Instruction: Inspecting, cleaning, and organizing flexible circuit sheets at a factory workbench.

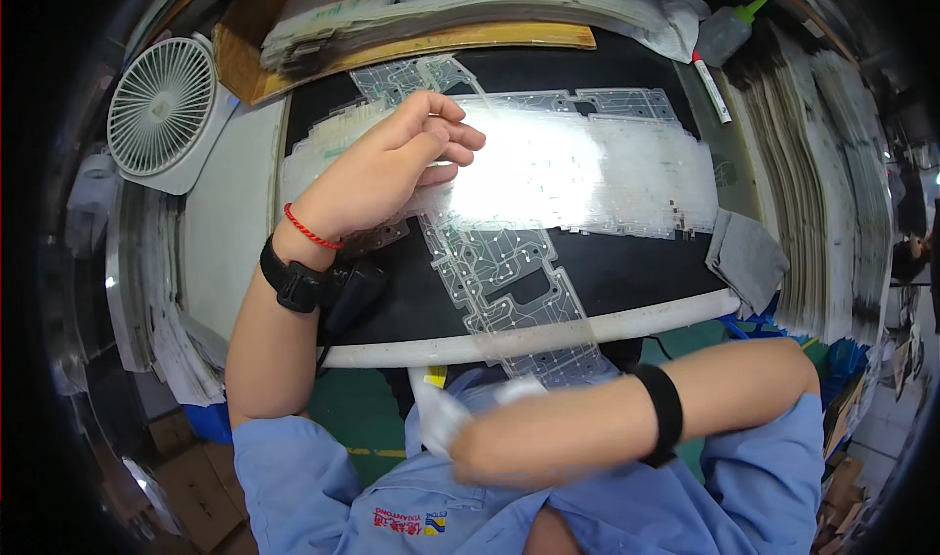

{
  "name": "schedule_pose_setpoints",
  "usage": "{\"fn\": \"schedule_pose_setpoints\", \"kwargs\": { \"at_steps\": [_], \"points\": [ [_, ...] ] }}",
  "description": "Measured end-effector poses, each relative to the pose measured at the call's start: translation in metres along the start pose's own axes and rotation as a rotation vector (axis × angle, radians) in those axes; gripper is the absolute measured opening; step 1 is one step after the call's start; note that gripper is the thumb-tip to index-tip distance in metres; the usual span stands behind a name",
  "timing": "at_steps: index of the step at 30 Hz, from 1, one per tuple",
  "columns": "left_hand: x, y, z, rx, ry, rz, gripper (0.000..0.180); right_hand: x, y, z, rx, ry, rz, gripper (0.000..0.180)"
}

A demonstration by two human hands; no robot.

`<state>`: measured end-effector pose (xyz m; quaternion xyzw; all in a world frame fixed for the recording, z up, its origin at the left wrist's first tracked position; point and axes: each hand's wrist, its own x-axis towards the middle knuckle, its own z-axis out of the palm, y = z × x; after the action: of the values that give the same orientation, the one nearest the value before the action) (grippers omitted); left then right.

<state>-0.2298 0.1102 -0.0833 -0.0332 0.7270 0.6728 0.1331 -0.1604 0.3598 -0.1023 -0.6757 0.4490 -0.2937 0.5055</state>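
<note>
My left hand (392, 168) rests on a stack of clear membrane circuit sheets (587, 173) spread across a black work mat (627, 276); its fingers are bent and loosely apart, pressing on the top sheet. One long clear circuit sheet (499, 291) runs diagonally from under that hand, over the table's white front edge (548, 338), toward my chest. My right hand (470, 452) is blurred in front of my blue shirt, with my forearm crossing from the right. Something white (436, 420) sits at its fingertips; the grip is unclear.
A small white fan (162, 105) stands at the back left. A glue bottle with a green cap (729, 28) and a marker pen (712, 90) lie at the back right. A grey cloth (746, 256) and tall sheet stacks (832, 183) fill the right side. Cardboard boxes (196, 491) sit on the floor.
</note>
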Motion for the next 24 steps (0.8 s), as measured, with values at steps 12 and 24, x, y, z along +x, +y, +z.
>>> {"fn": "schedule_pose_setpoints", "kwargs": {
  "at_steps": [12,24],
  "points": [
    [-0.004,0.008,0.008,0.644,-0.191,0.321,0.048,-0.084,-0.042,-0.008,0.064,0.166,0.279,0.030],
    [-0.026,0.022,0.049,1.320,0.055,0.236,0.076,-0.161,-0.078,-0.023,-0.452,1.457,0.550,0.040]
  ]
}}
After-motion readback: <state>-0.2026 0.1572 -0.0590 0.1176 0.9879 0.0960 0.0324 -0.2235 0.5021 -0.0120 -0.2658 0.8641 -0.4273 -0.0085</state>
